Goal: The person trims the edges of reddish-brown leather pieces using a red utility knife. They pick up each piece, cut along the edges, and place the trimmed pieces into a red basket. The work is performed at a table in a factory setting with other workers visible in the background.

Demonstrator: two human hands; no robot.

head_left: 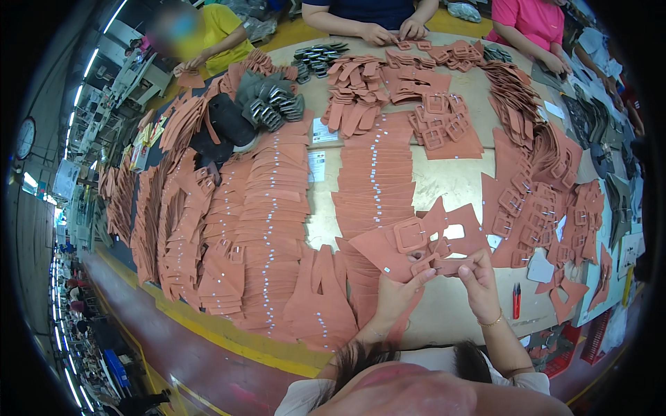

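Observation:
Between my two hands is a terracotta shoe upper piece with a cut-out and a square covered buckle lying on it. My left hand pinches its near edge beside a second, smaller buckle. The thumb and fingers of my right hand are closed on a narrow strap of the same piece. What exactly sits between the fingertips is partly hidden. Beneath and behind the piece runs a long overlapping row of similar terracotta pieces with small white tags.
More fanned stacks of terracotta pieces cover the table's left. Several buckles lie at the back, and others at the right. A red-and-black snipper rests by my right wrist. Metal buckles sit upper left. Co-workers' hands work across the table.

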